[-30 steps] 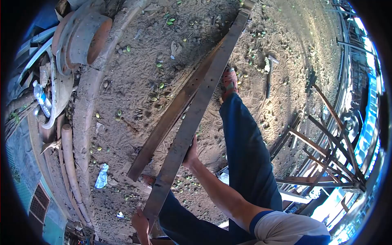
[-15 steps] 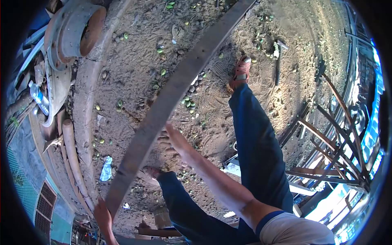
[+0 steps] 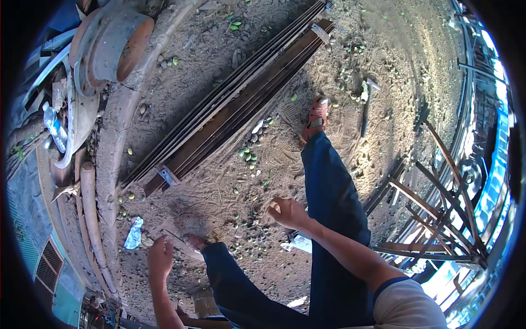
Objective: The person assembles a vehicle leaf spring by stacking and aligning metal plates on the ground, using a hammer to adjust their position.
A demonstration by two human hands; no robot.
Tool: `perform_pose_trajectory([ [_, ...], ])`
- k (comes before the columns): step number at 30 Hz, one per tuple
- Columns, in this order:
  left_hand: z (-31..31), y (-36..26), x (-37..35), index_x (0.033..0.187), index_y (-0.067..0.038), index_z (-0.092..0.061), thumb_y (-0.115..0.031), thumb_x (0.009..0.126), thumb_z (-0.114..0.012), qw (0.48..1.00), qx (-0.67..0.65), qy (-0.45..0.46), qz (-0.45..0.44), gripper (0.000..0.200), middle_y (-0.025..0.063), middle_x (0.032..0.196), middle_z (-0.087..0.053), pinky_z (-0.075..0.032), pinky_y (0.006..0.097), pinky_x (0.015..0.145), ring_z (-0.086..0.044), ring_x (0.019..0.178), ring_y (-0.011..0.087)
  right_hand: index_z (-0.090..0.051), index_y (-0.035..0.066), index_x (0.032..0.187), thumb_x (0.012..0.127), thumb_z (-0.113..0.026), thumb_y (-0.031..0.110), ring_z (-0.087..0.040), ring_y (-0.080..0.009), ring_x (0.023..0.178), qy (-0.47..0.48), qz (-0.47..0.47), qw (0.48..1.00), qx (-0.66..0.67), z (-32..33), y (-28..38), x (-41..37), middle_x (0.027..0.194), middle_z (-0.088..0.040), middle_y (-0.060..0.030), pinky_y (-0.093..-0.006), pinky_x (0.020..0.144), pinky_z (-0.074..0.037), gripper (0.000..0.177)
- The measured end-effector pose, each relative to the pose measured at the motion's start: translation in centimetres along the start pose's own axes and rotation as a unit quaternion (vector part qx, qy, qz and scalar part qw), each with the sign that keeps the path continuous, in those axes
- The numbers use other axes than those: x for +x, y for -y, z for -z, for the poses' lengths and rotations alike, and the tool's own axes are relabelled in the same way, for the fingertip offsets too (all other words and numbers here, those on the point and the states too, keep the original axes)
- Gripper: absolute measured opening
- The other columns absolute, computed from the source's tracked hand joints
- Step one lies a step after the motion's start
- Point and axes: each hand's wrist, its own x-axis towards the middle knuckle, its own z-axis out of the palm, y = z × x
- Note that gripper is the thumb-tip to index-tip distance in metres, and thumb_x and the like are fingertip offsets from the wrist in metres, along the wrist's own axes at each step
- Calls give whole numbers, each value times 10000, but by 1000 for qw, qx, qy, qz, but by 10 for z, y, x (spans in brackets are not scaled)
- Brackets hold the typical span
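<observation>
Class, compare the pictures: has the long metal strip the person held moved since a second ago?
Yes. It dropped away from the left hand and right hand, both now empty, apparently onto the stack of strips, left of the hammer.

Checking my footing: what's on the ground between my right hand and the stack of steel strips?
Head view: dirt strewn with small green fruits lies between the right hand and the stack of steel strips.

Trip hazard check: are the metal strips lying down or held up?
Lying down: the metal strips rest bundled on the dirt, apart from left hand and right hand.
</observation>
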Motion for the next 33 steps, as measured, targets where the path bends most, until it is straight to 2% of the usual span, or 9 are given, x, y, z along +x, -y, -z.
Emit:
perform_pose_trajectory([
  [3,-22,-30,3,1202,-15,-658,-283,991,-559,993,-63,76,57,355,261,1042,-699,-543,475,812,-697,933,413,-666,78,1099,925,-592,357,-713,-392,839,27,33,999,-1,-5,-10,-2,946,-741,-158,-496,777,-568,338],
  [8,-77,-59,21,1190,-25,-669,-300,992,-566,994,-91,66,11,355,247,987,-714,-546,467,829,-703,935,400,-658,79,1205,908,-606,346,-713,-400,851,76,-10,997,9,-1,-22,2,879,-730,-210,-499,807,-572,403],
  [14,-116,-113,55,1174,-49,-681,-308,988,-575,983,-143,110,14,336,231,975,-720,-545,465,826,-698,948,405,-675,76,1173,899,-615,371,-710,-398,873,46,21,997,53,-6,-26,28,917,-733,-204,-492,822,-567,407],
  [21,-104,-168,88,1182,-67,-672,-297,982,-592,980,-180,80,-18,315,231,980,-713,-546,460,808,-695,943,404,-702,79,1114,918,-617,340,-729,-345,849,57,39,989,130,7,-25,50,906,-743,-176,-451,766,-567,338],
  [23,-103,-166,94,1181,-66,-669,-296,980,-594,976,-205,78,-3,314,229,982,-713,-546,457,808,-696,941,403,-718,67,1084,927,-625,309,-734,-277,789,75,7,982,171,14,-21,51,898,-740,-176,-395,713,-557,303],
  [25,-109,-156,99,1227,-51,-644,-297,1013,-574,981,-174,86,-10,334,196,987,-728,-547,380,801,-726,911,298,-715,57,1108,933,-626,316,-733,-274,801,62,30,984,166,13,-24,56,919,-739,-182,-392,722,-555,325],
  [27,-105,-151,100,1221,-50,-649,-290,1007,-581,981,-174,81,3,328,194,957,-729,-542,387,772,-724,855,305,-711,43,1114,939,-627,312,-732,-268,819,66,45,983,167,7,-29,58,928,-740,-180,-390,729,-553,332],
  [29,-109,-143,98,1182,-81,-668,-295,981,-598,981,-176,80,1,302,226,976,-717,-551,456,791,-707,914,390,-707,28,1120,945,-627,309,-732,-263,837,62,56,982,167,1,-33,60,938,-741,-177,-388,736,-551,340],
  [33,-118,-132,88,1171,-78,-669,-284,962,-613,981,-182,67,11,298,217,934,-723,-558,461,773,-712,880,393,-701,-10,1096,962,-623,285,-718,-244,862,84,35,974,209,-15,-42,62,949,-739,-167,-372,753,-542,332],
])
